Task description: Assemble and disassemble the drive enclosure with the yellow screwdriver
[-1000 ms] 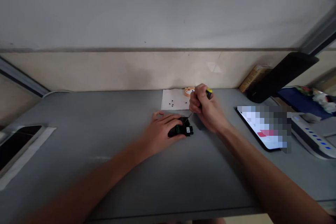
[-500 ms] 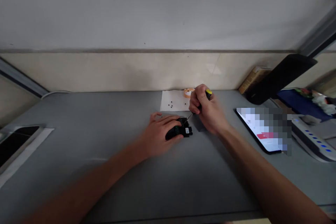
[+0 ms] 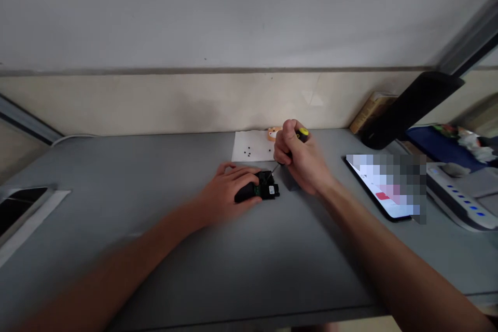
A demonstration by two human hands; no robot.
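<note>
My left hand (image 3: 229,190) is closed around a small black device (image 3: 267,192) lying on the grey table, holding it by its rounded end. A strip of green circuit board and a white label show on the device, but I cannot make out its exact kind. In my right hand (image 3: 298,153) is a screwdriver (image 3: 302,135) with a black and yellow handle, gripped in a fist. Its thin shaft slants down to the left, and the tip meets the device's upper part. Beyond the hands, several tiny black screws (image 3: 248,152) lie on a white sheet of paper (image 3: 254,141).
An orange and white object (image 3: 272,134) rests on the paper, partly behind my right hand. To the right are a phone (image 3: 381,187) with a lit screen, a white power strip (image 3: 461,199) and a tall black object (image 3: 412,109). A dark-screened device (image 3: 21,207) lies far left.
The whole view has shifted slightly, so everything sits a little further left and up. Both hands keep their holds; the screwdriver handle leans slightly differently in my right fist.
</note>
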